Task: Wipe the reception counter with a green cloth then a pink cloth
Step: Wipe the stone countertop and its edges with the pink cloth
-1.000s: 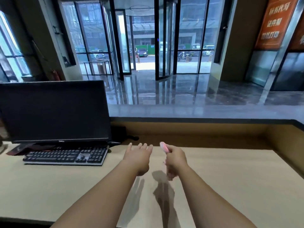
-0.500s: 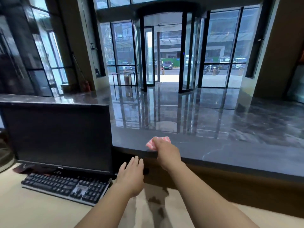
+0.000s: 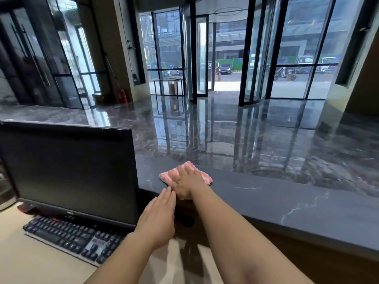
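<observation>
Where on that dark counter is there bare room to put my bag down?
The dark counter is bare right of the pink cloth under the right hand. Left of it, the monitor and left hand crowd in.

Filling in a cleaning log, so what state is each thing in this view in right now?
pink cloth: folded, lying flat on the reception counter.
right hand: fingers straight, pressing on the pink cloth.
left hand: flat, holding nothing, near the counter's edge.
monitor: screen dark.
keyboard: untouched, in front of the monitor.
</observation>
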`<state>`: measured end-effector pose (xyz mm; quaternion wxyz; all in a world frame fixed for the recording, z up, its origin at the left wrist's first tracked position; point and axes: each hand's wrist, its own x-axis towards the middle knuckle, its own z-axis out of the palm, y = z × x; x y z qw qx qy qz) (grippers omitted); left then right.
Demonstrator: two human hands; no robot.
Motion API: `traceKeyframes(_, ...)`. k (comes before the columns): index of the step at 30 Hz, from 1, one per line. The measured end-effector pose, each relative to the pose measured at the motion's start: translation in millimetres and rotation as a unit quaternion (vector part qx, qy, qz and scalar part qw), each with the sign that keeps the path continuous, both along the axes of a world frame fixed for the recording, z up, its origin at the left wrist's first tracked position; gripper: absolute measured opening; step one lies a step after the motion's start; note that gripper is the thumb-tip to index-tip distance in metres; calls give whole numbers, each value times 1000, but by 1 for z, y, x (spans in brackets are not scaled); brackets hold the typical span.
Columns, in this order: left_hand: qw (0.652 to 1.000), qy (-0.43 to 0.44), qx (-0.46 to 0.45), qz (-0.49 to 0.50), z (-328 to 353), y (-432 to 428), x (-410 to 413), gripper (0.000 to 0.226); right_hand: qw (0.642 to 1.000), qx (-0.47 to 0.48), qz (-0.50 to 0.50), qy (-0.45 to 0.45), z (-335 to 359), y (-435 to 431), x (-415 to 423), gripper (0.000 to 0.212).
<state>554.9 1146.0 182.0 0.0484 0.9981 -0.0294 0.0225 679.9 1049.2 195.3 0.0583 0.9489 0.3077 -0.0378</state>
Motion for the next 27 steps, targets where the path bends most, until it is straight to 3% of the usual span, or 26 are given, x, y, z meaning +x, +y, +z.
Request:
traceKeyframes(5,999,5,11,-36,4,-16,16,67,993,26,-110,19,-23,-23,33,56)
traceKeyframes(10,997,20,8,-68,13,-50,30,69,976,38,-216,12,-32,-118,31,56)
traceKeyframes(16,994,64,26,-90,20,-77,34,66,944,27,-328,-1,-28,-227,-7,55)
traceKeyframes(19,993,61,31,-91,20,-76,31,62,912,42,-408,12,-21,-262,-35,53)
traceKeyframes(23,995,67,24,-67,17,-60,26,63,855,102,-508,10,-19,-249,-57,54)
traceKeyframes(25,995,74,25,-62,15,-53,22,64,857,104,-505,-3,-18,-212,-63,55)
traceKeyframes(27,994,81,27,-67,14,-50,17,66,882,103,-461,-2,-18,-165,-65,55)
